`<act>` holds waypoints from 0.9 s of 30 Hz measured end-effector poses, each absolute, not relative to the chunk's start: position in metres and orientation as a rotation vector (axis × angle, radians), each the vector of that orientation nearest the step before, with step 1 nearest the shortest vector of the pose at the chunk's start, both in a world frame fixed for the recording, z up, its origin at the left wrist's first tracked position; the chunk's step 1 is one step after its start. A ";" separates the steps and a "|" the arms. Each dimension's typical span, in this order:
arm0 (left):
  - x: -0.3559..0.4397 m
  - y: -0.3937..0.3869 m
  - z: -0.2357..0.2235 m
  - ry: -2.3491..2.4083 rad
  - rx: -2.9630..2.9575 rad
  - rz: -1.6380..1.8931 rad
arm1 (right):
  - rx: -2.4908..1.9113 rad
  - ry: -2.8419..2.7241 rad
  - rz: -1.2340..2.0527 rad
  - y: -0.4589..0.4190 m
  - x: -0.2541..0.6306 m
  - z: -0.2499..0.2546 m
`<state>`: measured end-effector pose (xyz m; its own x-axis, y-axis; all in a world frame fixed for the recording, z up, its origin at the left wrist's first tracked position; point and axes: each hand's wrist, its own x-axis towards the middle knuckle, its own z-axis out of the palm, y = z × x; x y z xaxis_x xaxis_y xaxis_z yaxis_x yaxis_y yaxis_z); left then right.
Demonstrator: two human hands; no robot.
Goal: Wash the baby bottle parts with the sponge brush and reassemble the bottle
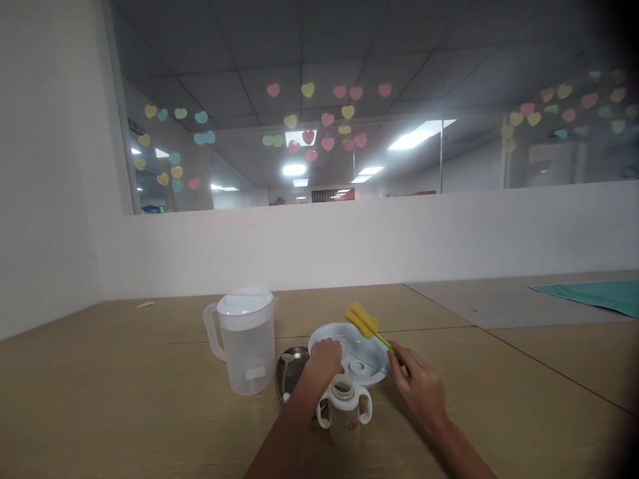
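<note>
My left hand [324, 359] rests closed on the near left rim of a white bowl [367, 332], gripping it. A small white cap ring [357, 368] lies inside the bowl. My right hand [418, 386] is closed on the green handle of a yellow sponge brush [363, 319], whose sponge head sits over the bowl's far rim. In front of the bowl, between my arms, stands a two-handled baby bottle [344, 411] with its top off.
A translucent water pitcher with lid [244, 339] stands left of the bowl. A round metal plate [289, 372] lies between them, partly under my left arm. A teal cloth [594, 294] lies far right on the wooden table [124, 399]. A white wall runs behind.
</note>
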<state>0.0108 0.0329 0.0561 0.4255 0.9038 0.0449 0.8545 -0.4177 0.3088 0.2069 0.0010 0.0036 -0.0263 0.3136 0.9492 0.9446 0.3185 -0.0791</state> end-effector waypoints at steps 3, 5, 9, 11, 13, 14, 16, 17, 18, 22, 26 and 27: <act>0.016 0.033 0.055 1.480 2.492 0.319 | -1.185 -1.562 -0.761 0.001 0.207 0.003; 0.016 0.035 0.056 1.430 2.509 0.321 | -1.195 -1.568 -0.752 0.001 0.207 0.003; 0.012 0.039 0.060 1.387 2.494 0.267 | -1.213 -1.568 -0.736 0.000 0.207 0.003; 0.008 0.039 0.062 1.404 2.464 0.213 | -1.224 -1.571 -0.729 0.000 0.206 0.004; 0.005 0.038 0.064 1.441 2.443 0.182 | -1.223 -1.569 -0.740 0.000 0.206 0.004; 0.004 0.037 0.065 1.459 2.438 0.176 | -1.217 -1.570 -0.749 0.000 0.206 0.004; 0.003 0.036 0.067 1.478 2.434 0.169 | -1.199 -1.567 -0.765 0.000 0.206 0.004; 0.002 0.035 0.067 1.478 2.433 0.164 | -1.194 -1.569 -0.770 0.000 0.207 0.004; 0.002 0.035 0.067 1.474 2.432 0.160 | -1.193 -1.572 -0.771 0.000 0.207 0.004; 0.004 0.037 0.064 1.430 2.439 0.158 | -1.200 -1.578 -0.771 0.000 0.207 0.004; 0.005 0.043 0.057 1.403 2.437 0.140 | -1.175 -1.575 -0.776 0.000 0.207 0.004; 0.004 0.045 0.055 1.407 2.433 0.133 | -1.163 -1.572 -0.778 0.000 0.207 0.005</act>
<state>0.0041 0.0449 0.0549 0.5090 0.8569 -0.0813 0.8265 -0.4602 0.3242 0.2067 -0.0002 0.0046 -0.0483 0.3047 0.9512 0.9411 0.3331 -0.0589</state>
